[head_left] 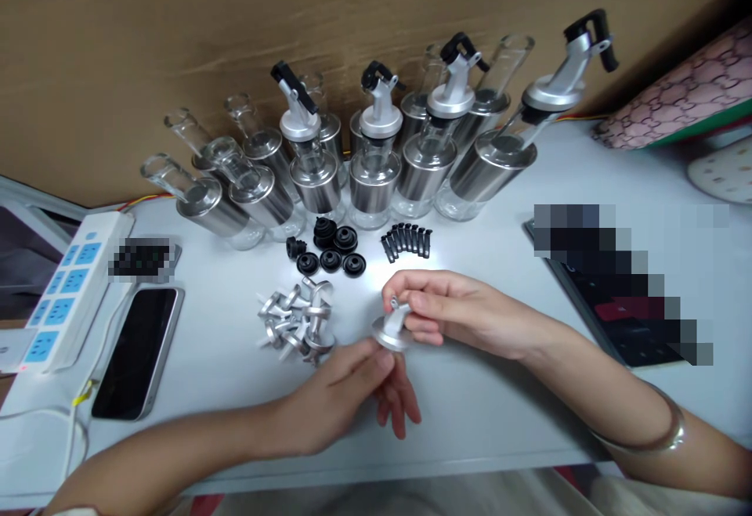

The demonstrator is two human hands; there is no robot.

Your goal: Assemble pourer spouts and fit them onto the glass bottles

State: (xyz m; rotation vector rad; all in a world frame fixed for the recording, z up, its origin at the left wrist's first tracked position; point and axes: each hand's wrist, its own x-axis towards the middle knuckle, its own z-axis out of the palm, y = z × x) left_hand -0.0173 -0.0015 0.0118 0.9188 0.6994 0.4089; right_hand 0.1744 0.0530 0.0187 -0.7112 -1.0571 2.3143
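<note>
A silver pourer spout (392, 330) is held above the white table (482, 414) between both hands. It is pinched at its upper nozzle by the fingertips of the right hand (464, 314), while the rim of its round base is pressed by the thumb and fingers of the left hand (346, 398). Whether a black part is already fitted to it cannot be made out, as the fingers cover it.

Four bottles (432, 148) in the row behind are seen topped with finished spouts and black levers; the remaining bottles (235, 187) are open-necked, several lying tilted. A heap of bare silver spouts (297, 322) is left just beside the left hand, with black rubber stoppers (332, 254) and a row of black lever clips (406, 239) near it. By this count, well under half the work appears done.
</note>
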